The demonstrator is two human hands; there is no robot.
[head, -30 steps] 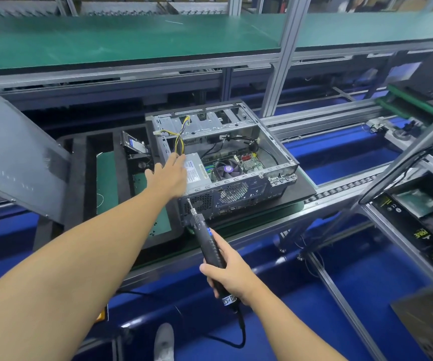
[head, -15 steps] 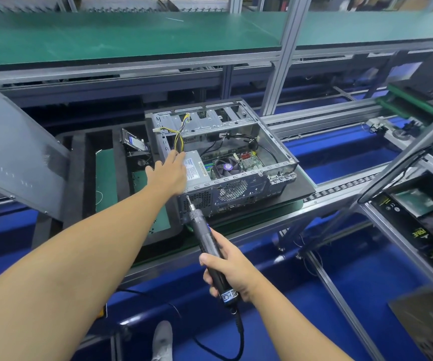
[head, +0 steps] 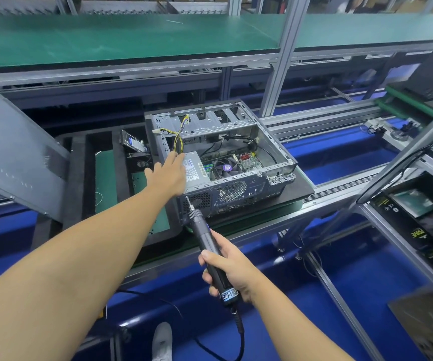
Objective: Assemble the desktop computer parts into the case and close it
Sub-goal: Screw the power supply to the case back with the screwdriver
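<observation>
head view. open grey sheet-metal computer case (head: pixel 252 183) lies flat on a black pallet (head: pixel 301 186), lid off, inside exposed.

inside the case: silver box power supply (head: pixel 197 173) in the near-left corner, round black cpu fan (head: pixel 224 169) just right of it, yellow-and-black cable bundle (head: pixel 179 136) looping up by the left wall.

left hand (head: pixel 169 175) reaches over the case's left wall, fingers straight and together, resting on the power supply's left edge; it grips nothing.

right hand (head: pixel 232 269) is wrapped round a black corded electric screwdriver (head: pixel 205 235), fingers and thumb curled on the barrel. the bit tip sits at the case's rear panel, low at its left corner; any screw there is too small to tell.

left of the case: black foam tray (head: pixel 77 178), and a grey perforated side panel (head: pixel 14 157) propped at a tilt, well apart from the case.
</observation>
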